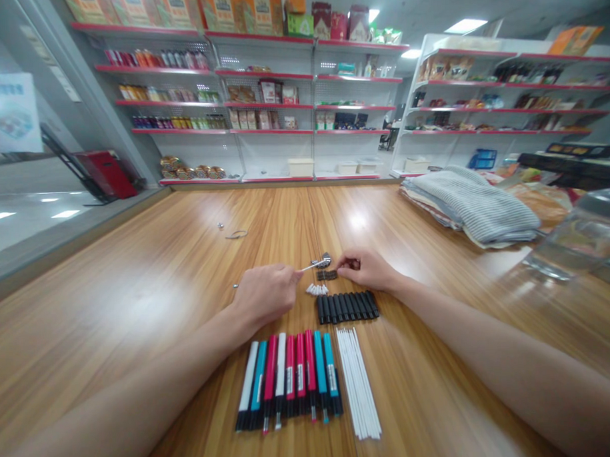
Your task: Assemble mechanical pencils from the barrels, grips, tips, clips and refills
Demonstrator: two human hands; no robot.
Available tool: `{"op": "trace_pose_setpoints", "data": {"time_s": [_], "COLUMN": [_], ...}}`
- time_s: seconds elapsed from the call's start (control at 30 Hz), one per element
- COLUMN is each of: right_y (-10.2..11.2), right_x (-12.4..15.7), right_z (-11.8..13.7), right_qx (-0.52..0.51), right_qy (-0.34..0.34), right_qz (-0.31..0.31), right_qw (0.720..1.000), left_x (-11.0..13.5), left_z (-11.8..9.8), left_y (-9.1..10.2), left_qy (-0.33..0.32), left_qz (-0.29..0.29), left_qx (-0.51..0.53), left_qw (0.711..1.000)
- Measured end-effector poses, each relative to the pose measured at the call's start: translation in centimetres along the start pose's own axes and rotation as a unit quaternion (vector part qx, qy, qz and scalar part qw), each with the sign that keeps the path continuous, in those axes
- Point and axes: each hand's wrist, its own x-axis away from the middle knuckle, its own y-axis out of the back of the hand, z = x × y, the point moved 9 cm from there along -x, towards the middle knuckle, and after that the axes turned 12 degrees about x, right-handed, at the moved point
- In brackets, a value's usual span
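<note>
My left hand (268,291) is closed around one end of a thin white pen refill (312,265), which points right, over small silvery metal parts (324,260). Close by on the right, my right hand (365,268) has its fingers curled together beside a row of small dark springs (326,275); whatever is between its fingertips is hidden. Short white plastic pieces (317,290) and a row of black pen grips (346,307) lie just below the hands. Nearer to me are white, blue and pink pens (290,375) side by side, and a bundle of white refills (358,383).
A loose ring (236,235) and a tiny metal piece (220,225) lie farther back on the wooden table (151,260). Folded striped cloths (477,199) and a clear container (568,236) are on the right. Stocked shelves (268,106) stand beyond the table's far edge.
</note>
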Motion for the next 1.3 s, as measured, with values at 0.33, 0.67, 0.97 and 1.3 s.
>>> {"op": "trace_pose_setpoints", "data": {"time_s": [0.33, 0.67, 0.97, 1.3], "right_y": [2.3, 6.8, 3.0, 3.8], "right_x": [1.4, -0.4, 6.8, 6.2], "right_z": [7.3, 6.1, 10.7, 9.8], "right_qx": [-0.012, 0.063, 0.090, 0.270], "right_qy": [0.129, 0.079, 0.114, -0.002], "right_qz": [-0.155, -0.080, 0.500, 0.386], "right_qw": [0.979, 0.992, 0.854, 0.882], "left_x": [0.4, 0.7, -0.2, -0.7], "left_z": [-2.2, 0.7, 7.6, 7.3], "left_y": [0.5, 2.0, -1.8, -3.6], "left_qy": [-0.096, -0.042, 0.151, 0.158], "left_qz": [-0.013, -0.137, -0.197, -0.126], "left_qx": [0.016, 0.284, 0.678, 0.730], "left_qw": [0.995, 0.948, 0.692, 0.653]}}
